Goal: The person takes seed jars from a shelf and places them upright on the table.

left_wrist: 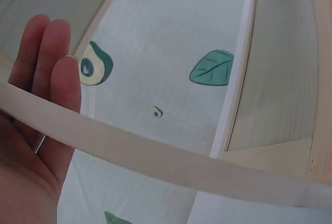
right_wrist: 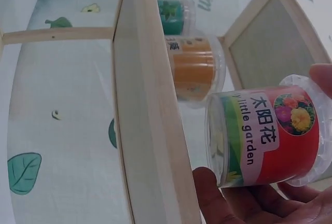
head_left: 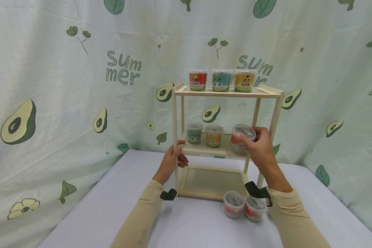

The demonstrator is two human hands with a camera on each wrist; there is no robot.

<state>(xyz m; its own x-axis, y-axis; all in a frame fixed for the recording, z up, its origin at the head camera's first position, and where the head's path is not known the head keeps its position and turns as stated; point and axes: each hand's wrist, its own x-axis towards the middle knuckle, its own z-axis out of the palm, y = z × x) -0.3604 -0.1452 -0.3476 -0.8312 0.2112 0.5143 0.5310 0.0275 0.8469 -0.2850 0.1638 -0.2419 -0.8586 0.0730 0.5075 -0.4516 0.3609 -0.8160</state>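
My right hand (head_left: 261,146) grips a clear-lidded cup with a red flower label (right_wrist: 270,136) at the right of the middle shelf. In the right wrist view the cup lies sideways across the picture, its bottom toward the shelf edge. Beside it on that shelf stand an orange-label cup (head_left: 214,137) and a teal-label cup (head_left: 194,133). My left hand (head_left: 173,158) holds the left front post (left_wrist: 129,151) of the wooden rack at middle-shelf height. Its fingers (left_wrist: 65,81) extend past the post; the thumb is hidden in the left wrist view.
Red (head_left: 198,81), teal (head_left: 221,81) and orange (head_left: 244,82) cups line the top shelf. Two pink-red cups (head_left: 233,205) (head_left: 255,209) stand on the white table (head_left: 204,227) before the bottom shelf (head_left: 214,182), near my right forearm. A printed curtain (head_left: 80,103) hangs behind.
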